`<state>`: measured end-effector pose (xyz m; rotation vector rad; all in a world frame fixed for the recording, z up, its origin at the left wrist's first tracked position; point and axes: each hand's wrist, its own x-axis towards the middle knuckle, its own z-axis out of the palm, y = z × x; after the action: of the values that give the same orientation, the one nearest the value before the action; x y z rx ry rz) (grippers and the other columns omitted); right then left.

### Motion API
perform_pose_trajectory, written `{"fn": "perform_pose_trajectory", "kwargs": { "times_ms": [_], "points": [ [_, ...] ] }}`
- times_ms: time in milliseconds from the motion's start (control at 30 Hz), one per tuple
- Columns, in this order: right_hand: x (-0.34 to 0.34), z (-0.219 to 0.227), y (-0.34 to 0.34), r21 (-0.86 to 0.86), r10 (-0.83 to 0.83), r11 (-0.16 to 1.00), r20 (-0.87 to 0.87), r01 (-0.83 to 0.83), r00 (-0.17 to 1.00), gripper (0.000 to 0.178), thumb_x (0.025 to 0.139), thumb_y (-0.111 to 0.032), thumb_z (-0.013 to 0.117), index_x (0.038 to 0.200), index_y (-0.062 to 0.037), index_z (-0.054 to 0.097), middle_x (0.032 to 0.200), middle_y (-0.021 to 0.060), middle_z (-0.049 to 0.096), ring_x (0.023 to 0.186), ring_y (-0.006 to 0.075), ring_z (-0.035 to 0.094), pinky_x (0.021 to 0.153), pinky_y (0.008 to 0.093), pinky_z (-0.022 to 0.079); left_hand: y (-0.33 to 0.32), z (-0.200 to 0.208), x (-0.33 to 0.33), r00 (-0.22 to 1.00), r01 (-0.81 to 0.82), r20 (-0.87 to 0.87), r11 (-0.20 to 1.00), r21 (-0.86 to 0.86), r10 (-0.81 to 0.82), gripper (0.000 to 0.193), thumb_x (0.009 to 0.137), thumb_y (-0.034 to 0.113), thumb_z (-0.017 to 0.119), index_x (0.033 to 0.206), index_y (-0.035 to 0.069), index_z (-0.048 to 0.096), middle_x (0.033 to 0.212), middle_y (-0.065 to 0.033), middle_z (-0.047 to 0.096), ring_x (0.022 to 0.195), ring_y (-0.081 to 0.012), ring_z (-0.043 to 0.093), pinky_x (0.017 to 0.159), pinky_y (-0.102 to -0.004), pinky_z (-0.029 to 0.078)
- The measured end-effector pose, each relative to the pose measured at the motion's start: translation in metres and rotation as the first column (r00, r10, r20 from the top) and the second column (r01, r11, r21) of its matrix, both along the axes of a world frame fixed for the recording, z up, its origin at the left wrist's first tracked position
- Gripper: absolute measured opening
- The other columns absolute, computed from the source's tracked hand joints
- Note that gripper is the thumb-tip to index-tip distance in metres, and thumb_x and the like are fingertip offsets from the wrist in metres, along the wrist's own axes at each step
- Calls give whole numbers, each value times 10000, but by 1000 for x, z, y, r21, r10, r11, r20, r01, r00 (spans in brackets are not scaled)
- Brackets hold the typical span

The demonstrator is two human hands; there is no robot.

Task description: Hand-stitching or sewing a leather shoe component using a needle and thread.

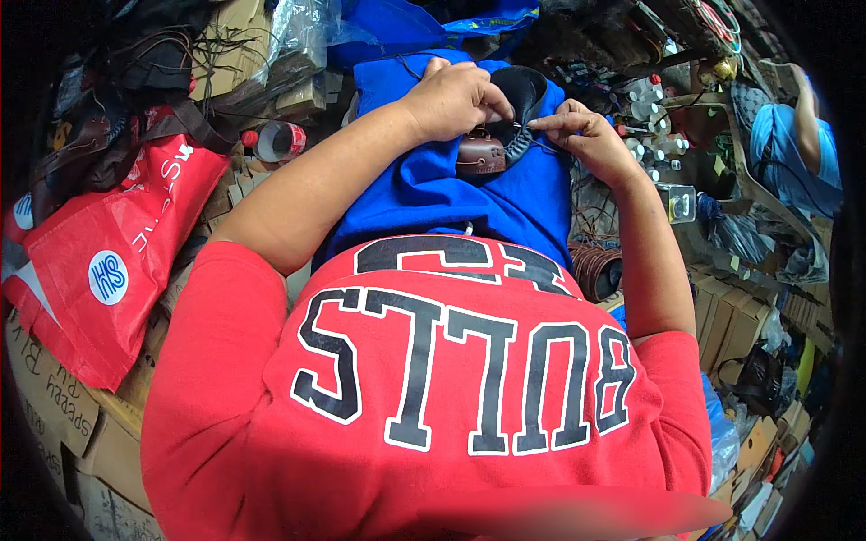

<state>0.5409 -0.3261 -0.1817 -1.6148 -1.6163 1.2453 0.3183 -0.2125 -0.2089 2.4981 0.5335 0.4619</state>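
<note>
A leather shoe [483, 155], brown on its side with a black opening and a gathered seam, rests on the blue cloth [410, 194] over my lap. My left hand [458, 99] reaches over the shoe from the left, thumb and forefinger pinched at the seam; what they grip is too small to make out. At the shoe's right edge, my right hand [582, 137] is closed in a pinch on a thin dark thread [552, 148], its fingertips close to the left ones. Another dark strand [408, 68] shows beside my left hand.
On the left lie a red bag [126, 248] and a red-capped plastic bottle [275, 142]. Several small bottles [645, 110] stand at the right, near a reel of brown cord [597, 269] and cardboard boxes [726, 316]. Another person's arm and blue sleeve [783, 144] appear far right.
</note>
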Motion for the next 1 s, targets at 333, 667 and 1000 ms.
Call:
{"fn": "perform_pose_trajectory", "kwargs": {
  "times_ms": [333, 667, 1000],
  "points": [
    [-11, 1, -21, 74, -69, 995, 44, 65, 997, 298, 828, -48, 645, 1117, -117, 670, 814, -29, 527, 780, 63, 479, 722, 199, 408, -21, 3, -18, 998, -53, 22, 995, 80, 51, 149, 741, 200, 680, 874, 247, 724, 784, 24, 595, 870, -190, 544, 788, -369, 324],
    [-5, -2, -10, -121, -116, 988, -191, 94, 975, 280, 832, -51, 650, 1112, -69, 662, 883, -42, 615, 772, 33, 528, 711, 187, 447, -6, 5, 1, 997, -66, -43, 995, -75, 63, 137, 745, 230, 673, 857, 274, 738, 819, 23, 646, 928, -195, 554, 836, -396, 311],
    [-5, 6, -10, -75, -73, 994, 48, 76, 996, 295, 822, -15, 617, 1084, -130, 689, 836, -14, 541, 764, 67, 517, 689, 218, 443, -18, 12, 11, 970, -239, -69, 845, -478, 234, 217, 726, 296, 738, 803, 94, 718, 704, -5, 678, 622, -89, 612, 659, -228, 475]
  ]
}}
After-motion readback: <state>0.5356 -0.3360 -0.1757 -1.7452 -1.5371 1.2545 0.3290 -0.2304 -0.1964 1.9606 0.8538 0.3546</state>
